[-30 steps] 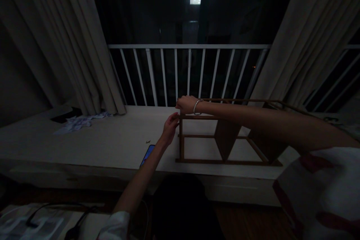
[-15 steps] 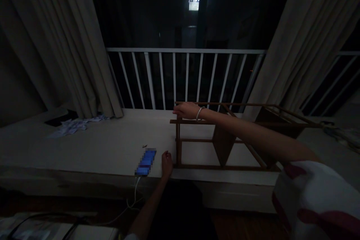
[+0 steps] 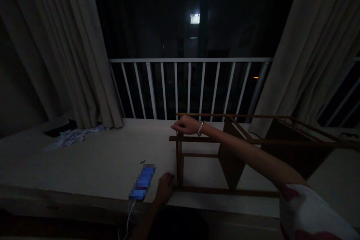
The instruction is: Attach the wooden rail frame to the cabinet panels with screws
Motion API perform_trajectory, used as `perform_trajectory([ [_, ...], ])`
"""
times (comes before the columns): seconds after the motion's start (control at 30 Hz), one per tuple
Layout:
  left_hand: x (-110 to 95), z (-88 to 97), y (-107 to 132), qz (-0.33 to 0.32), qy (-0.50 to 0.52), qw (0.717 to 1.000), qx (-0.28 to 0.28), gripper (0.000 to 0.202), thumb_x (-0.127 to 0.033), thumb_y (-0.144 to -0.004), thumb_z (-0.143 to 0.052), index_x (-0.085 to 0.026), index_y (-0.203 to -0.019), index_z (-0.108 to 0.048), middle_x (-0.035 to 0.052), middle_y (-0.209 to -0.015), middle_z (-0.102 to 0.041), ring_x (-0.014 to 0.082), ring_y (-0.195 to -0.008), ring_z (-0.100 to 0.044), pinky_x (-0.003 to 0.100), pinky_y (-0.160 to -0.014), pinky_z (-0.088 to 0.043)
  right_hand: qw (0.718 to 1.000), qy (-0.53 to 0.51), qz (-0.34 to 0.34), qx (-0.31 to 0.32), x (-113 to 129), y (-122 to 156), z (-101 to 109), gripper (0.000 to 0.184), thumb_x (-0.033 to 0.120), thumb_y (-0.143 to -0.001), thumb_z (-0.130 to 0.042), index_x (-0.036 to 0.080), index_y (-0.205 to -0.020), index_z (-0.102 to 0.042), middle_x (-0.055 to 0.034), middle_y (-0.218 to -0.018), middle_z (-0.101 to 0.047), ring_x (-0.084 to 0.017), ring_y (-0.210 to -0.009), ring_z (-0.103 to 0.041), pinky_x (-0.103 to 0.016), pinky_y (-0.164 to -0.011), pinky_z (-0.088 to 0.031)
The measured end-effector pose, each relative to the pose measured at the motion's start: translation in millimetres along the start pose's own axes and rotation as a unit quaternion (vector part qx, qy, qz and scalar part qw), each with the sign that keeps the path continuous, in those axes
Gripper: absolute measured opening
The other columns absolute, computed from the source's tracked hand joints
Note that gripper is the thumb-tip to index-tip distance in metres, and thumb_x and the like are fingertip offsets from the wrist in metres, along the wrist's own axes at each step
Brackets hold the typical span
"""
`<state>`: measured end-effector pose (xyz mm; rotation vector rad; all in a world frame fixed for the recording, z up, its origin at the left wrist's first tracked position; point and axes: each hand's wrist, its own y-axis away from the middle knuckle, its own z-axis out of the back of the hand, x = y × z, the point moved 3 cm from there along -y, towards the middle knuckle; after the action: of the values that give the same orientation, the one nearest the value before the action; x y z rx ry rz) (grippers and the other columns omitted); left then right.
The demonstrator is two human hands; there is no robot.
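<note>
A brown wooden shelf rack lies on its side on the pale ledge. My right hand, with a bangle at the wrist, is over the rack's left end. Its fingers are pinched together near the upper rails; whatever is between them is too dark to make out. My left hand rests palm down on the ledge, beside the rack's lower left corner, fingers loosely bent and a little apart. A phone with a blurred blue screen lies left of it. Beyond the phone is a tiny dark piece.
White railing bars stand behind the ledge before a dark window. Curtains hang on both sides. Crumpled papers and a dark flat item lie at the left. A white cable runs from the phone over the front edge.
The view has tilted, so everything sits lower in the picture. My left hand has turned from a curled fist to palm down. My right hand stays at the rack's end.
</note>
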<state>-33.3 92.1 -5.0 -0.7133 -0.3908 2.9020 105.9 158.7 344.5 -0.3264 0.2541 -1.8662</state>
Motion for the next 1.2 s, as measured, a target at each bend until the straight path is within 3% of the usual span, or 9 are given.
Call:
perform_trajectory([
  [0.27, 0.1, -2.7, 2.8, -0.058, 0.010, 0.998, 0.026, 0.033, -0.013, -0.072, -0.034, -0.018, -0.101, -0.049, 0.0052, -0.105, -0.050, 0.0175, -0.098, -0.043, 0.034, -0.088, -0.031, 0.998, -0.020, 0.042, -0.031, -14.8, -10.1, -6.1, 0.046, 0.042, -0.084, -0.031, 0.014, -0.049, -0.038, 0.0051, -0.045, -0.030, -0.004, -0.043, -0.024, -0.021, -0.049, -0.022],
  [0.43, -4.7, 0.1, 0.5, -0.071, -0.023, 0.996, 0.055, 0.029, -0.022, -0.075, -0.038, -0.018, -0.102, -0.049, 0.0053, -0.102, -0.050, 0.0185, -0.096, -0.044, 0.035, -0.087, -0.031, 0.997, -0.052, 0.042, -0.049, -22.8, -12.1, -13.0, 0.046, 0.042, -0.084, -0.032, 0.014, -0.047, -0.033, 0.0055, -0.044, -0.026, -0.003, -0.042, -0.024, -0.020, -0.047, -0.021],
  [0.7, -0.9, -5.9, -2.6, -0.087, -0.038, 0.995, 0.037, 0.040, -0.043, -0.075, -0.044, -0.019, -0.107, -0.050, 0.0079, -0.105, -0.050, 0.0225, -0.099, -0.044, 0.038, -0.085, -0.032, 0.987, -0.151, -0.001, -0.058, -25.5, -11.3, -26.9, 0.047, 0.044, -0.084, -0.032, 0.016, -0.046, -0.027, 0.0055, -0.043, -0.023, -0.003, -0.041, -0.023, -0.020, -0.044, -0.020],
  [0.97, -1.6, -7.2, -3.2, -0.089, -0.049, 0.995, 0.013, 0.044, -0.044, -0.077, -0.043, -0.019, -0.112, -0.045, 0.0092, -0.112, -0.047, 0.0225, -0.105, -0.041, 0.039, -0.090, -0.030, 0.972, -0.227, -0.047, -0.027, -28.5, -11.7, -28.6, 0.046, 0.046, -0.083, -0.030, 0.017, -0.047, -0.026, 0.0056, -0.044, -0.022, -0.003, -0.042, -0.021, -0.020, -0.042, -0.018],
  [1.2, -3.1, -9.3, -5.5, -0.088, -0.052, 0.994, 0.027, 0.040, -0.041, -0.079, -0.042, -0.020, -0.113, -0.045, 0.0090, -0.109, -0.048, 0.0223, -0.103, -0.041, 0.040, -0.089, -0.030, 0.981, -0.186, -0.021, -0.059, -29.6, -11.6, -24.9, 0.045, 0.045, -0.082, -0.034, 0.015, -0.049, -0.033, 0.0054, -0.047, -0.028, -0.003, -0.044, -0.027, -0.019, -0.046, -0.022],
])
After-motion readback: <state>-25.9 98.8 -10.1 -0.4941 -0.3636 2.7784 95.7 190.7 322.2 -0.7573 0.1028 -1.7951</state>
